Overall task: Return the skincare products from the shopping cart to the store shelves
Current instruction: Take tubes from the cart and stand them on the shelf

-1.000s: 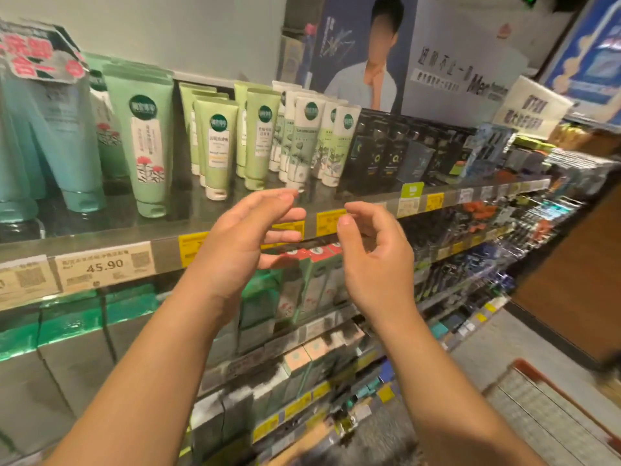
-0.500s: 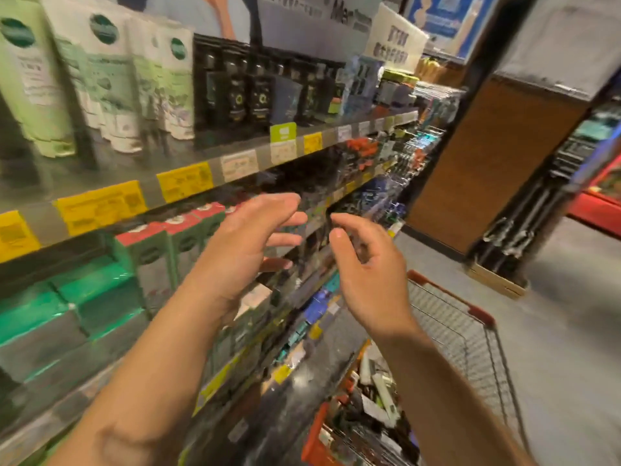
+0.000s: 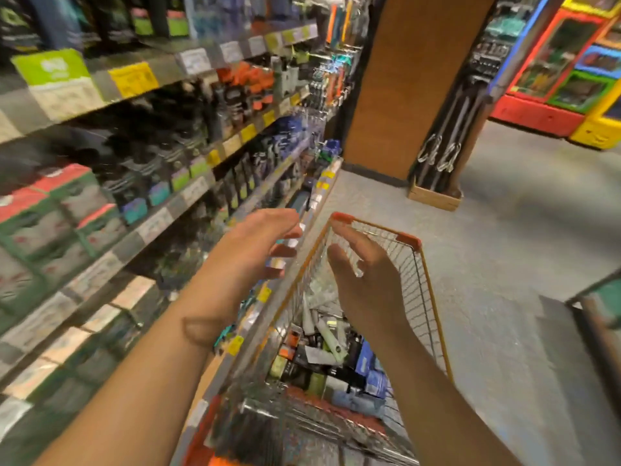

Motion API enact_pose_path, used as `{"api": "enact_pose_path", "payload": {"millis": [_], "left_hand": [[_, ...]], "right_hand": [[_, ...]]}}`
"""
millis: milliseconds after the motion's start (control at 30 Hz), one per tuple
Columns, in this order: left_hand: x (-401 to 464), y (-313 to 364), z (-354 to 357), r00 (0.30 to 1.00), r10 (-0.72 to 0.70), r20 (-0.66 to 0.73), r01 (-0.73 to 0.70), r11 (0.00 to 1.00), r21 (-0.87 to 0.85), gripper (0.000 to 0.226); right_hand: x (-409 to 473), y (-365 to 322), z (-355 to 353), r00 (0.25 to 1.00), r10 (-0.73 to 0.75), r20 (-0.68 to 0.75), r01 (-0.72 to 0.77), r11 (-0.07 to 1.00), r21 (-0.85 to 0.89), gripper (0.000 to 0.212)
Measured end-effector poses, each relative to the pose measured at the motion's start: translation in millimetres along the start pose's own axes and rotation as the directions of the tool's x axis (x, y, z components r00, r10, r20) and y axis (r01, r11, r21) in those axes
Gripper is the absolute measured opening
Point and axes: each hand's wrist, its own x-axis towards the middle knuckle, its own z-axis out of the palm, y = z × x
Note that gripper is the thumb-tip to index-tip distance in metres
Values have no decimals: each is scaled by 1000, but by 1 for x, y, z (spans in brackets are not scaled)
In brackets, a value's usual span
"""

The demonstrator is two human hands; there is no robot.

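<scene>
A wire shopping cart (image 3: 423, 290) with orange corners stands beside the shelves, low and right of centre. Several skincare products (image 3: 322, 344) lie heaped in its basket: pale green tubes, dark boxes, blue packs. My left hand (image 3: 255, 250) hovers over the cart's left rim, fingers relaxed and spread, holding nothing. My right hand (image 3: 363, 280) is above the basket, fingers loosely extended, also empty. The store shelves (image 3: 141, 230) run along the left, stocked with boxed and bottled products behind price tags.
A brown pillar (image 3: 403, 79) stands ahead past the shelf end, with a low wooden crate (image 3: 433, 196) of dark items beside it. Brightly coloured cabinets (image 3: 564, 72) fill the far right. Grey floor (image 3: 524, 230) spreads right of the cart; another fixture's corner (image 3: 591, 317) juts in at right.
The view has swung right and down, away from the green tubes on the upper shelf to the cart. Both empty hands have dropped from shelf height to above the basket.
</scene>
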Motion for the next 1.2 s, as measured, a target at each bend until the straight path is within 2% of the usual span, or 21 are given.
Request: {"api": "enact_pose_path", "payload": {"millis": [67, 133, 233, 300, 367, 467, 567, 633, 733, 933, 1067, 1200], "left_hand": [[8, -8, 8, 999, -34, 30, 34, 999, -14, 18], [30, -20, 38, 993, -113, 41, 113, 993, 16, 13], [52, -40, 74, 973, -217, 85, 212, 975, 64, 18], [58, -57, 87, 972, -223, 79, 216, 972, 92, 13], [65, -78, 99, 967, -245, 67, 234, 962, 142, 33], [79, -107, 112, 944, -329, 38, 319, 935, 158, 21], [90, -134, 116, 924, -383, 9, 374, 905, 203, 24], [96, -149, 115, 906, -423, -3, 412, 882, 228, 32], [112, -175, 114, 895, -446, -24, 437, 863, 255, 29], [143, -237, 119, 832, -541, -121, 551, 783, 289, 18], [155, -275, 123, 782, -606, -141, 615, 717, 329, 24], [163, -301, 121, 755, -635, -166, 644, 668, 372, 25]], "right_hand": [[-2, 16, -5, 1000, 16, -8, -16, 999, -37, 38], [2, 48, -20, 994, 101, -37, -102, 995, -11, 34], [4, 93, -33, 976, 215, -41, -213, 976, 32, 30], [3, 115, -35, 968, 249, -38, -247, 968, 40, 31], [2, 140, -37, 951, 308, 1, -308, 951, 42, 34], [2, 177, -30, 924, 378, 61, -381, 924, 42, 39], [3, 211, -16, 888, 448, 107, -452, 892, 20, 40], [2, 235, -2, 875, 471, 114, -475, 880, 9, 43], [1, 273, 24, 845, 517, 137, -520, 854, -18, 48], [-8, 341, 75, 752, 586, 302, -581, 806, -116, 56], [-14, 391, 105, 708, 578, 406, -519, 816, -255, 64], [-22, 437, 134, 665, 565, 488, -495, 823, -278, 77]]}}
